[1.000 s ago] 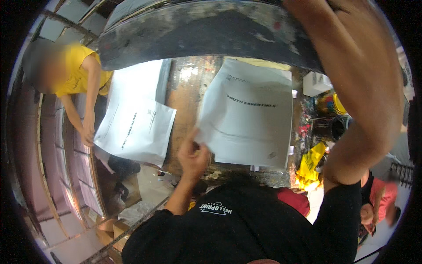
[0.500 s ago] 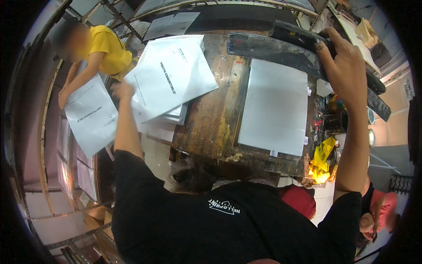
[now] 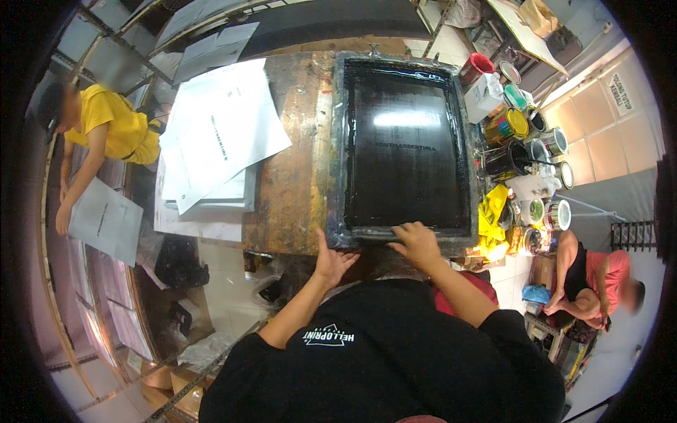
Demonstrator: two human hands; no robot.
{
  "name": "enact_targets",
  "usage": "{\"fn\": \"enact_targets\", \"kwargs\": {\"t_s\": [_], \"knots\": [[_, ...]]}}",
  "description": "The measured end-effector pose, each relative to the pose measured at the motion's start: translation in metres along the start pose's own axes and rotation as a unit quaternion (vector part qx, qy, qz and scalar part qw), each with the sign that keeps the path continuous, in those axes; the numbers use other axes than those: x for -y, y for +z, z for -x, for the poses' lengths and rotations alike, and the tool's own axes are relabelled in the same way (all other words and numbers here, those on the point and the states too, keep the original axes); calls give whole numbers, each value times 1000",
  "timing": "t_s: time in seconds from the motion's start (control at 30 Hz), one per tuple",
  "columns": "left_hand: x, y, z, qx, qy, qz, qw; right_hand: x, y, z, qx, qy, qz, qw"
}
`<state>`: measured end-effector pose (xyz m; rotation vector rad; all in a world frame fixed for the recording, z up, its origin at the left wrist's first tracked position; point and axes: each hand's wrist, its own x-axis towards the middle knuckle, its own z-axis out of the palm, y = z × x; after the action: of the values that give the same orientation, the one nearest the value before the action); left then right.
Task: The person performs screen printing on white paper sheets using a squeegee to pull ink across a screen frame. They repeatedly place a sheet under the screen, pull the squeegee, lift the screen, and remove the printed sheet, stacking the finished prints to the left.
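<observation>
A dark screen printing frame (image 3: 409, 183) lies flat on the stained wooden table (image 3: 293, 166), with wet-looking black ink along its inner edges and a lamp's reflection on its mesh. My right hand (image 3: 417, 247) is at its front rim, fingers bent over the edge and closed on it. Beside the frame's front left corner, my left hand (image 3: 335, 266) is open, palm up with fingers apart, and seems to hold nothing. To the left lies a stack of white printed sheets (image 3: 229, 130), its top ones askew. The white sheet seen earlier is hidden by the frame.
Several ink cans (image 3: 511, 123) and a yellow cloth or bag (image 3: 491, 211) crowd the right side. At the left a person in yellow (image 3: 116, 130) holds a printed sheet (image 3: 106, 222) by a rack. Another person in a pink shirt (image 3: 612, 278) sits at the right.
The frame has come down from its raised position over the white sheet. My right hand has come down with it to the front edge. My left hand has moved from the paper stack to the frame's corner.
</observation>
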<state>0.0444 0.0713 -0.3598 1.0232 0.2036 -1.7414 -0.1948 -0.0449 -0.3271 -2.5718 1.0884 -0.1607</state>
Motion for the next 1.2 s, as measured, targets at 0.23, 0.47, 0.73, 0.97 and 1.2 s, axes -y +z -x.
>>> {"fn": "enact_targets", "kwargs": {"t_s": [0.23,0.47,0.73,0.97,1.2], "knots": [[1,20,-7,-125,-27,-35,991,-67,14,-126,-106,-57,68,990],[4,24,5,-170,-19,-32,985,-175,-35,-361,-84,-34,94,991],[4,37,25,-197,21,-51,979,-216,-51,-422,-169,-60,136,974],[-5,36,48,-26,99,-72,992,-98,-43,-207,-78,-53,116,989],[-43,62,82,132,196,-32,971,51,-177,-49,-58,-48,73,995]]}}
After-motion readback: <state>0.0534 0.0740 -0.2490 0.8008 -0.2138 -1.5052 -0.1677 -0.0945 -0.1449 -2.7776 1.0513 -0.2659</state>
